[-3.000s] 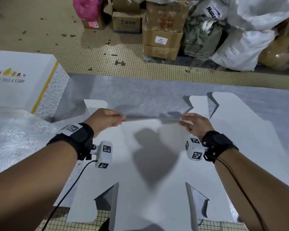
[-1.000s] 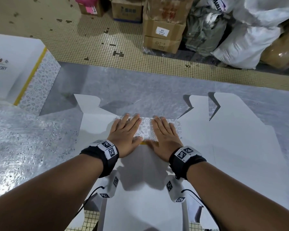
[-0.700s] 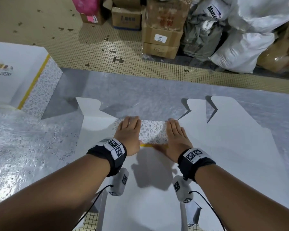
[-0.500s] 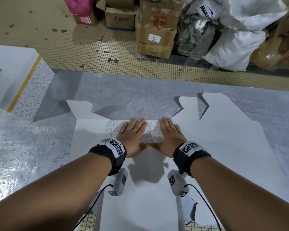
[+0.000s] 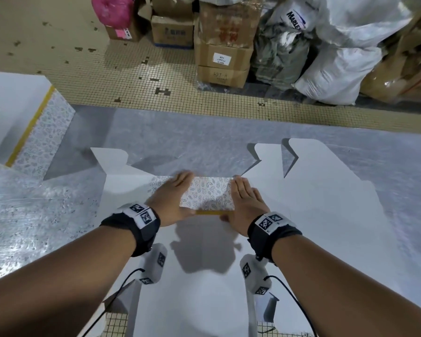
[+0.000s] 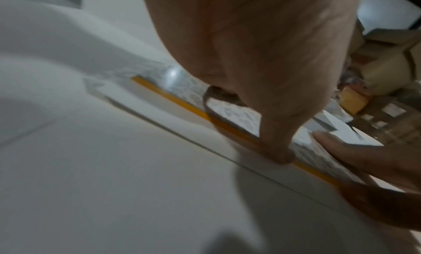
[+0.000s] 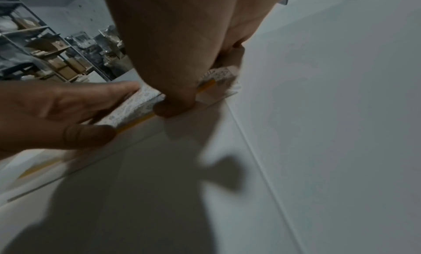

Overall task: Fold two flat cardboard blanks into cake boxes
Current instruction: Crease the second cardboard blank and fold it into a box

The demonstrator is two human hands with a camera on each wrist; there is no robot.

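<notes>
Pressing patterned flap down onto white cardboard blank: left hand and right hand, both flat, fingers straight, gripping nothing. Flap folded over, yellow stripe along near edge, thumbs at stripe. Blank lies flat on silver sheet over tiled floor. Finished cake box stands far left. Brown cartons beyond.

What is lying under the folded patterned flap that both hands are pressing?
Under the patterned flap lies the white panel of the cardboard blank; its yellow edge stripe faces the person. The left hand and right hand cover the flap's two sides.
</notes>
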